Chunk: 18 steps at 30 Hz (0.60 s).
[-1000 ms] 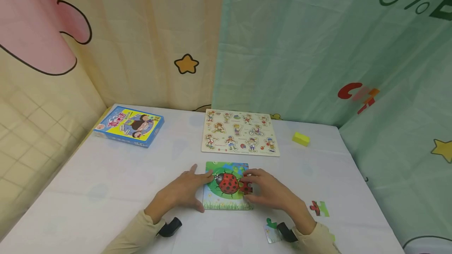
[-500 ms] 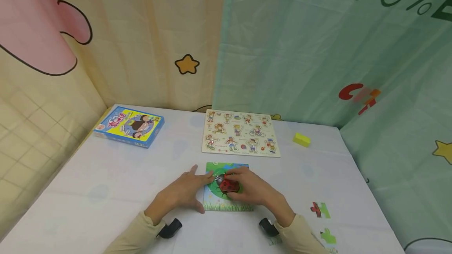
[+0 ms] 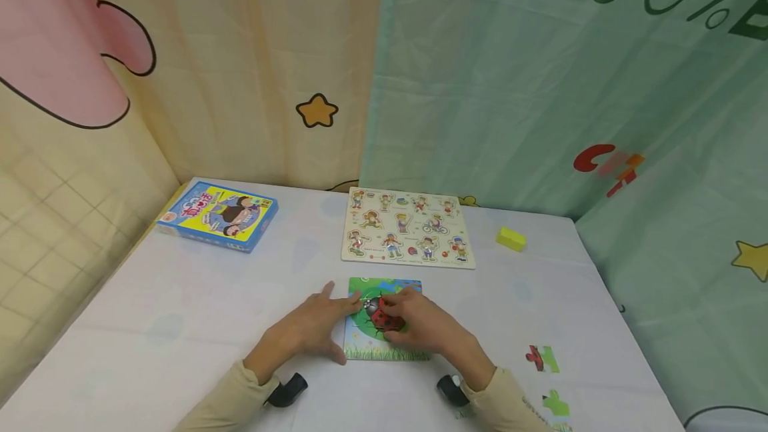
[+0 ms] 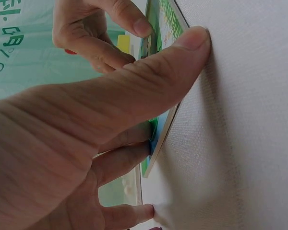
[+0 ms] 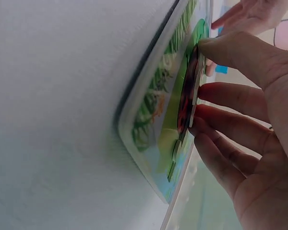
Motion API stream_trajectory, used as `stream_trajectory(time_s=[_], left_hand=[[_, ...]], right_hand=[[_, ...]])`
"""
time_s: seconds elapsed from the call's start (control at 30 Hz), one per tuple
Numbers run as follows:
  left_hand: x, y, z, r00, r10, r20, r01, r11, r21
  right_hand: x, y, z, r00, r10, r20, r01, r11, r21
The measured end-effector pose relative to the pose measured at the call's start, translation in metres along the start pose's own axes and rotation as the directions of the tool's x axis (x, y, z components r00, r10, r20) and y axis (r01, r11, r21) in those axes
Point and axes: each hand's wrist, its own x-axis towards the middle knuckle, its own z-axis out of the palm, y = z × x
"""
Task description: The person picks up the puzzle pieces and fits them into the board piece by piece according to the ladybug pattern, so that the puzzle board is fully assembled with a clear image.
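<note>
The green-blue ladybird board (image 3: 367,348) lies at the bench's (image 3: 360,395) near middle — your left hand (image 3: 309,325), spread wide, touches its left side; your right hand (image 3: 427,324) pinches a black-spotted red piece (image 3: 393,323) over it.

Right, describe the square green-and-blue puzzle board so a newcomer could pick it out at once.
On the white cloth-covered table, find the cream rectangular board of small printed figures. Nearer the viewer lies a smaller, square green-and-blue puzzle board; it alone bears one big red, black-spotted ladybird.
</note>
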Motion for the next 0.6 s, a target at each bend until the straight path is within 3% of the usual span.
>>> stream_trajectory(time_s=[0.6], left_hand=[[-0.003,0.002,-0.003,1.0,0.001,-0.001,-0.001,1.0,-0.003]], right_hand=[[0.001,-0.012,0.0,1.0,0.024,-0.001,-0.024,0.98,-0.199]])
